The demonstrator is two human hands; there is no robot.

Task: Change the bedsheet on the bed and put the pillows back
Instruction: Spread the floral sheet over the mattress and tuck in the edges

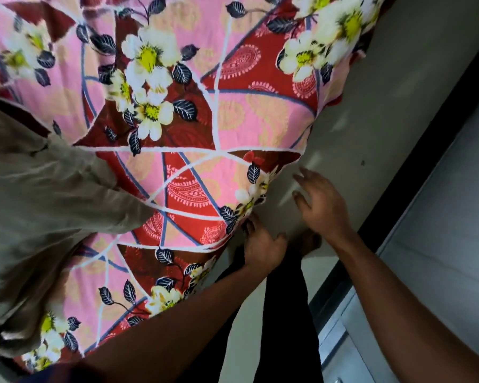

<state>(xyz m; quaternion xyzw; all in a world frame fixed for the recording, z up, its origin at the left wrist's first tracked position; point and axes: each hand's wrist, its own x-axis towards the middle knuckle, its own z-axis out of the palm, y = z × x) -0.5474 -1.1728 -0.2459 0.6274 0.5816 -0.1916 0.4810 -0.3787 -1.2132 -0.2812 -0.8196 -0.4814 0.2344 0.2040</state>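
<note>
Tucking step: the sheet (194, 167) lies spread across the left, and my left hand (262, 246) grips its right edge. Right hand (322, 205) hangs just beside, fingers apart, empty. Next: rt hand onto that edge, pull taut & tuck under.

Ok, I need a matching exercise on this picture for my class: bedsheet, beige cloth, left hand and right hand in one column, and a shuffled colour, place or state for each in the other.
Things:
1. bedsheet
2. beige cloth
3. left hand
4. right hand

Descriptions:
A. fingers spread, holding nothing
B. lying on the sheet at the far left
C. pink and red with white flowers
D. fingers at the sheet's edge

Pairs: 1-C, 2-B, 3-D, 4-A.
</note>
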